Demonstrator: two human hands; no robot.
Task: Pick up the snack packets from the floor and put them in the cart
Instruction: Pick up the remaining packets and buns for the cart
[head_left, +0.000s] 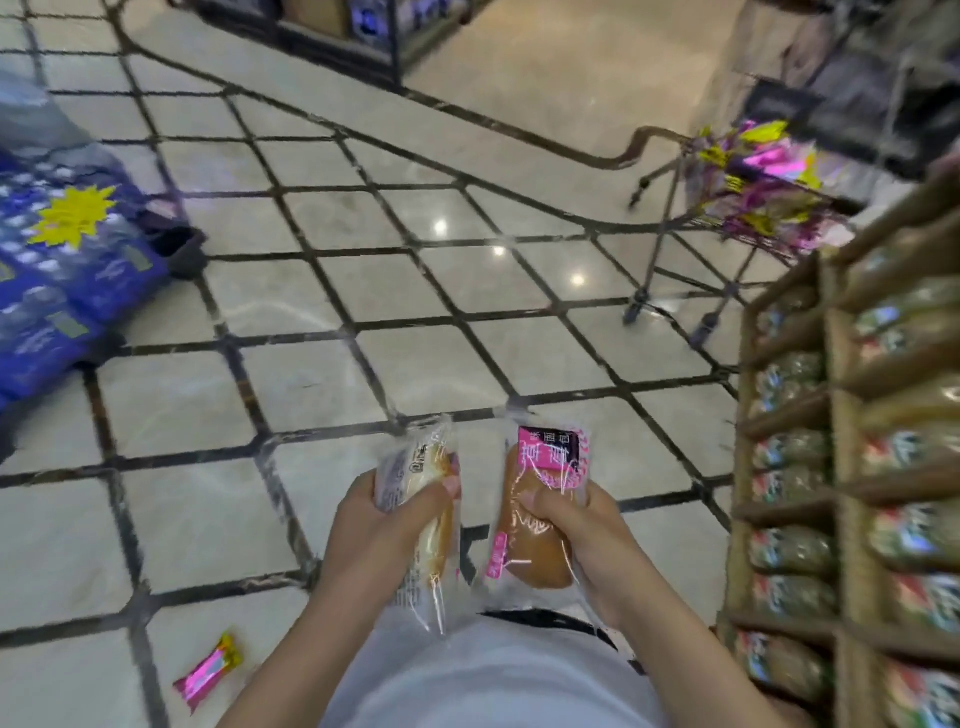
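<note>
My left hand (374, 525) grips a clear bread packet with pale purple print (418, 499), held upright in front of my body. My right hand (576, 530) grips a clear packet with a brown bun and a pink label (540, 499). The two packets are side by side, a little apart. A small pink and yellow snack packet (209, 671) lies on the tiled floor at the lower left. The wire cart (675, 218) stands at the upper right on thin legs, holding several pink and yellow packets (763, 176).
A wooden shelf (831, 467) full of green packaged goods runs along the right side, close to my right arm. Blue packs of bottled water (67, 270) sit on the floor at the left. A dark display rack (363, 31) stands at the top.
</note>
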